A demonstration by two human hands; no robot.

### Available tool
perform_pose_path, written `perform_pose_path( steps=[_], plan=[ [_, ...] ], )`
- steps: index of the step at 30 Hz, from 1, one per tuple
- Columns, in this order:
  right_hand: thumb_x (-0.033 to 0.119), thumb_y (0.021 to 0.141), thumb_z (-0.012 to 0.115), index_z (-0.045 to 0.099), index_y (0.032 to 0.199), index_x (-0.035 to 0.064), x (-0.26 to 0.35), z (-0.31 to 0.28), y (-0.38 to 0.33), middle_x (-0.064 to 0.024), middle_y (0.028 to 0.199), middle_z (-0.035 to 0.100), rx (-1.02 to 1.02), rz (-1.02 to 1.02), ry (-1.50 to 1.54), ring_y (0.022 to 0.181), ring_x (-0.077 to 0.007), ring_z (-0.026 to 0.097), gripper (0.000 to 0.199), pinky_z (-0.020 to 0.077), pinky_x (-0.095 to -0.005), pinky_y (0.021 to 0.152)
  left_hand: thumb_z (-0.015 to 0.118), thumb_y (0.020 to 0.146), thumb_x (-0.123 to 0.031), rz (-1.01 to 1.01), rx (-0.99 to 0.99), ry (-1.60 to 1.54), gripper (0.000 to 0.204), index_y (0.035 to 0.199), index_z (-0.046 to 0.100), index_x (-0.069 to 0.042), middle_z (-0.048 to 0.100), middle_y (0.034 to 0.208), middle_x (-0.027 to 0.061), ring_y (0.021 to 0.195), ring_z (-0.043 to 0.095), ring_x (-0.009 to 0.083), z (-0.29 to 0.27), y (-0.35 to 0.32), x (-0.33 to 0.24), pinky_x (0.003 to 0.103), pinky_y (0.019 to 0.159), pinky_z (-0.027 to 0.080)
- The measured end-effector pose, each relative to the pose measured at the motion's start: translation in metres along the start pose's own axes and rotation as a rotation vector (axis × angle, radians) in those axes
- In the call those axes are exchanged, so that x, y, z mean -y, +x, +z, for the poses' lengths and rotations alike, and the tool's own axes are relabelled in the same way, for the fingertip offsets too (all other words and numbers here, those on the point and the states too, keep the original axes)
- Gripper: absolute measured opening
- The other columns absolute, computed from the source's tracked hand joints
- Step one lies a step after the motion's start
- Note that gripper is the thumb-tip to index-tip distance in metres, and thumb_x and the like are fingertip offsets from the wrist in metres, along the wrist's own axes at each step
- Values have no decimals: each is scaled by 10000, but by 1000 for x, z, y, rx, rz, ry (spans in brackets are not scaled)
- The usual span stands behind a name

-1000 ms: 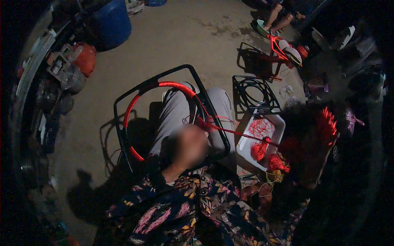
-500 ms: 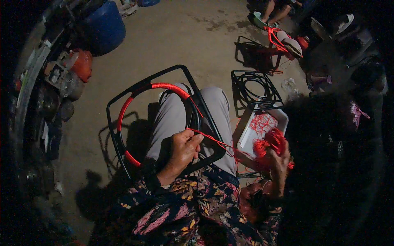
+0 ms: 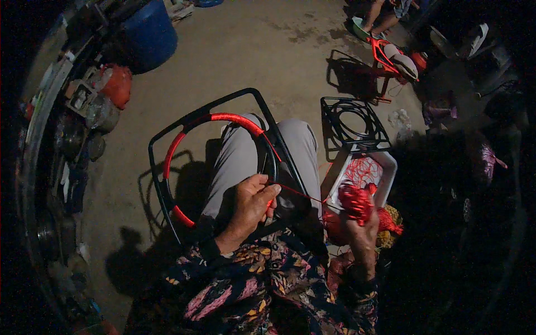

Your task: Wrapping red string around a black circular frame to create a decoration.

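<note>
A black frame with a round inner ring rests across my lap. Sections of the ring are tightly wrapped in glossy red cord. My left hand is closed at the ring's right side, pinching the cord between thumb and fingers; the ring is partly hidden there. From it a thin red strand runs to the right. My right hand grips a bundle of red cord above the near end of a white tray, in which loose red cord lies tangled.
More black frames lie stacked at the tray's far end. Beyond them stands a red-framed piece with pale pads, near a person's bare limbs at a green basin. A blue tub and a red bag are at left.
My right hand has moved up and left with the cord bundle, now blurred. The doubled cord between my hands has become one thin, straighter strand. My left hand stays at the ring.
</note>
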State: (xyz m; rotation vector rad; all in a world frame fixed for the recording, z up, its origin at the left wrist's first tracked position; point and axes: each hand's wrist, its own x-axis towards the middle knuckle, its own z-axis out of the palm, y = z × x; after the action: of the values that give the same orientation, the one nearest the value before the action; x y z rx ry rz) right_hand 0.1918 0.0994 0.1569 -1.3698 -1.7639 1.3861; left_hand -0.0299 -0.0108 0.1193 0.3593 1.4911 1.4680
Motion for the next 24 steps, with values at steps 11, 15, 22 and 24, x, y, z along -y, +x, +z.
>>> perform_pose_path(
  steps=[11, 15, 22, 24],
  plan=[
    [214, 762, 627, 601, 1075, 52, -55, -48, 11, -21, 889, 605, -107, 269, 122, 724, -132, 560, 354, 455, -284, 632, 569, 878, -201, -211, 103, -276, 195, 858, 581, -7, 610, 649, 86, 434, 544, 152, -9, 8, -3, 259, 367, 409],
    [208, 804, 600, 587, 1140, 55, -61, -52, 12, -20, 880, 597, -207, 131, 33, 727, -127, 548, 369, 438, -276, 622, 548, 879, -184, -183, 133, -271, 180, 828, 574, -13, 607, 647, 90, 443, 553, 165, -13, 11, 1, 276, 373, 420],
    [316, 866, 624, 542, 1221, 61, -66, -50, -5, -23, 932, 597, -275, 261, 280, 776, -156, 551, 444, 454, -304, 668, 570, 894, -223, -233, 207, -282, 229, 818, 576, -7, 590, 637, 89, 448, 542, 168, -17, 13, -1, 283, 378, 408],
    [322, 842, 645, 516, 1241, 50, -93, -48, -12, -42, 968, 608, 30, 474, 354, 807, -167, 578, 500, 470, -295, 714, 572, 907, -244, -307, 285, -298, 262, 820, 581, 3, 578, 630, 86, 431, 515, 158, -19, 13, -5, 279, 372, 384]
  ],
)
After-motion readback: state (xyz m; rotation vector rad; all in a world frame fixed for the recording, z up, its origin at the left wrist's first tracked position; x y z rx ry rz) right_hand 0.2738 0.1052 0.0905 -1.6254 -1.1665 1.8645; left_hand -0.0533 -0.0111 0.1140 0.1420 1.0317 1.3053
